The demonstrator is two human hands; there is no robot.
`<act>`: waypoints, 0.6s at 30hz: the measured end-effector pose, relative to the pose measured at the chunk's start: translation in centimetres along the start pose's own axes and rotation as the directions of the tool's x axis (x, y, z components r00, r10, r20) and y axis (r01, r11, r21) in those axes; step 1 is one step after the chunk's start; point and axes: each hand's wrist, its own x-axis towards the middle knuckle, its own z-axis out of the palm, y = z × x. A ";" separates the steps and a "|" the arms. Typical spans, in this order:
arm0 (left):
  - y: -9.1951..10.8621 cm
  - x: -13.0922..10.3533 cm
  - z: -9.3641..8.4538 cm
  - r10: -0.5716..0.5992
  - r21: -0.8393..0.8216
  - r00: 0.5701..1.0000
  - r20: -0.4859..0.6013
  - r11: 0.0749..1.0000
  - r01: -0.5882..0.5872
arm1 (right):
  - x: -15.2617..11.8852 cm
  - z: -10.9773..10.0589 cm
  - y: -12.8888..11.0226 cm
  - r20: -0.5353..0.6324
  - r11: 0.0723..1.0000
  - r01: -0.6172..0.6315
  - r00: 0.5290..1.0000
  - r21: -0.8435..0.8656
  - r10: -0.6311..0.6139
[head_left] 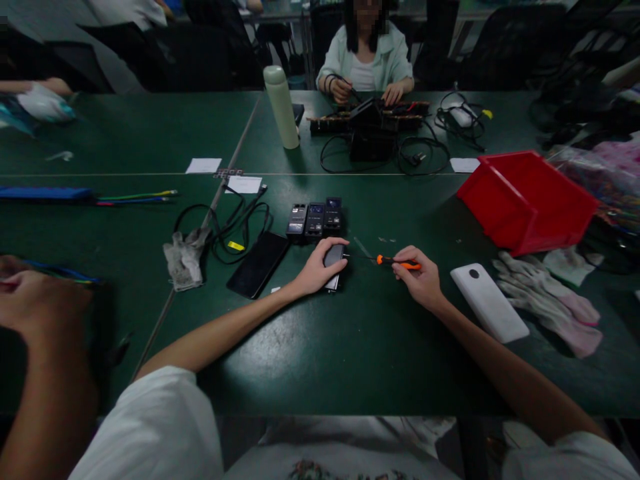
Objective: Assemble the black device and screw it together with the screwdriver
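Observation:
My left hand (pixel 321 268) is closed around a small dark boxy device (pixel 334 255), which it keeps at the table surface. In my right hand (pixel 421 279) is a screwdriver (pixel 399 262) with an orange and black handle. Its shaft points left towards the device, with a gap between the two. Just beyond my left hand stand three similar small black devices (pixel 315 219) in a row, bearing labels and small sockets. A black smartphone (pixel 259 265) lies left of my left hand. To the right of my right hand rests a white power bank (pixel 489 302).
Work gloves (pixel 186 260) and a black cable (pixel 215 220) lie to the left; more gloves (pixel 547 300) and a red bin (pixel 527 200) are at the right. A green bottle (pixel 281 107) stands further back. A co-worker across handles black equipment (pixel 373 127); another person's hands (pixel 37 293) are at far left.

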 end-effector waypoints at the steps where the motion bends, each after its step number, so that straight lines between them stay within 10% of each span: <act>1: 0.0 0.0 0.0 0.002 -0.001 1.000 -0.001 1.000 -0.002 | 0.0 0.0 -0.1 -0.001 1.000 0.004 1.000 0.001 -0.004; 18: -0.2 0.0 0.0 -0.008 0.026 1.000 0.004 1.000 0.008 | 0.1 -0.2 -0.7 0.037 0.980 -0.197 0.980 0.026 0.196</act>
